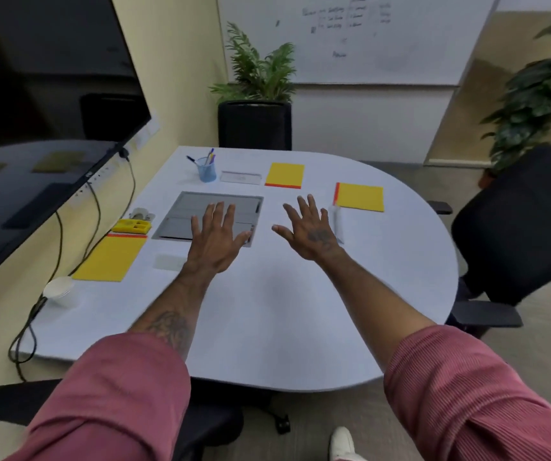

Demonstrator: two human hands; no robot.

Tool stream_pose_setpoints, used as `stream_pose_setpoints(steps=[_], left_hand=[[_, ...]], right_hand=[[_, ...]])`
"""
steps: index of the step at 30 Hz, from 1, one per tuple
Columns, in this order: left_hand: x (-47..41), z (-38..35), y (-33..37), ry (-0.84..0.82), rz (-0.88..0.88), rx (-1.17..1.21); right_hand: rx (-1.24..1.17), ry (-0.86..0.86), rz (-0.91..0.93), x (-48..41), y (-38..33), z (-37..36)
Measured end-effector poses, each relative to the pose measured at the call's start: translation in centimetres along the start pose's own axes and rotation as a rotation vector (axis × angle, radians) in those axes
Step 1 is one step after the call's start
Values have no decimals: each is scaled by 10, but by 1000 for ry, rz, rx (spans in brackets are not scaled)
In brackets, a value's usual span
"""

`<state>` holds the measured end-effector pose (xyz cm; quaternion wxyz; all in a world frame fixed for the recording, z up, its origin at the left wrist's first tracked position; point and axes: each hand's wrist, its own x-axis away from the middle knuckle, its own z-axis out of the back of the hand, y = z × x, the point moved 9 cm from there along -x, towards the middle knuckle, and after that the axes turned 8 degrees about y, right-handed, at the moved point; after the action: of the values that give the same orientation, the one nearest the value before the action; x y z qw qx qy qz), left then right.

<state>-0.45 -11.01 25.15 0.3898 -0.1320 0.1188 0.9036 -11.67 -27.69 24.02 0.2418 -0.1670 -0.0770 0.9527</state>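
Grey-white laminate covers the table (pixel 267 311), and the work sits in its far half. The grey panel (pixel 174 221) lies at 11 o'clock from the table's middle, flat and seemingly flush with the top; I cannot tell whether it is a loose slab or a lid set into the surface. It looks thin, stiff and smooth, probably metal or hard plastic, so a pinch from above would likely slip. The better hold is at an edge, perhaps the dark strip on its 3 o'clock side, with fingertips hooked under.

3 yellow pads (pixel 107 257) lie around it, at 8, 1 and 3 o'clock from the panel. They look light and bendable, best taken by the red bound edge.

The left hand (pixel 216 241) is spread over the panel's 4 o'clock corner, fingers straight and apart, grasping nothing; contact cannot be judged. The right hand (pixel 310 232) is equally splayed and released over bare table, at 3 o'clock from the panel. A blurred white tube (pixel 338 224) lies just beside it, at its 3 o'clock.
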Motion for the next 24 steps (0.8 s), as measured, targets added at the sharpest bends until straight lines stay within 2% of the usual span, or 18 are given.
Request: stream_pose_setpoints(steps=[13,18,24], left_hand=[[-35,-43,170,-62,-108,56],[-54,-57,237,-51,-82,73],[-78,-67,284,-57,-66,65]], right_hand=[[74,52,-87,27,187,48],[105,17,-81,27,262,65],[48,-1,-95,13,319,78]])
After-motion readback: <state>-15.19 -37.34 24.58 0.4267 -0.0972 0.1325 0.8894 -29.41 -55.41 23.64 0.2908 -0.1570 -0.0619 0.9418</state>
